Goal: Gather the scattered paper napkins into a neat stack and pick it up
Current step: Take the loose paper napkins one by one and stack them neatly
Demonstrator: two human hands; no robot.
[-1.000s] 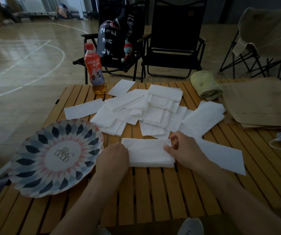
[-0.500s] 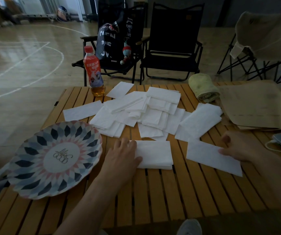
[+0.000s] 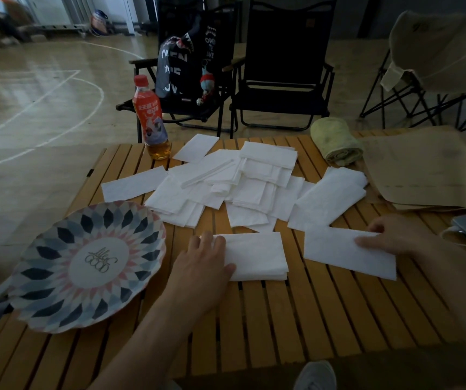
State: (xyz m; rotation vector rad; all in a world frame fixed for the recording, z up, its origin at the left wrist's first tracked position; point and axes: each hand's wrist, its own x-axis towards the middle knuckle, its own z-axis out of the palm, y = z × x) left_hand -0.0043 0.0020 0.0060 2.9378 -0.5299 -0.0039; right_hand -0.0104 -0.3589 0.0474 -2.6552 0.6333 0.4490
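A wooden gym floor with painted court lines fills the upper left of the frame. Two dark folding chairs (image 3: pixel 282 80) stand at top centre, just past the far edge of a slatted wooden counter (image 3: pixel 296 319).

The napkin stack (image 3: pixel 257 256) lies at the centre of the frame with squared edges. The left grip (image 3: pixel 200 266) rests on its left edge, fingers straight and flat and the thumb at the near-left corner, clasping nothing. A narrow strip of bare slats separates the stack from a single napkin (image 3: pixel 344 251) to its right. The right grip (image 3: pixel 389 235) has its fingers on that napkin's right end; I cannot tell whether it pinches the edge or only presses it.

The loose napkins (image 3: pixel 240 181) overlap in a heap above the stack, spreading toward the far edge.

A patterned plate (image 3: pixel 85 266) at lower left overhangs the counter's left side, with the left grip just beside its rim. A bottle (image 3: pixel 151 119) stands at the far-left corner. A rolled towel (image 3: pixel 336 142) and brown paper sheets (image 3: pixel 429 170) take up the upper right.

Below the stack, bare slats run to the near edge.
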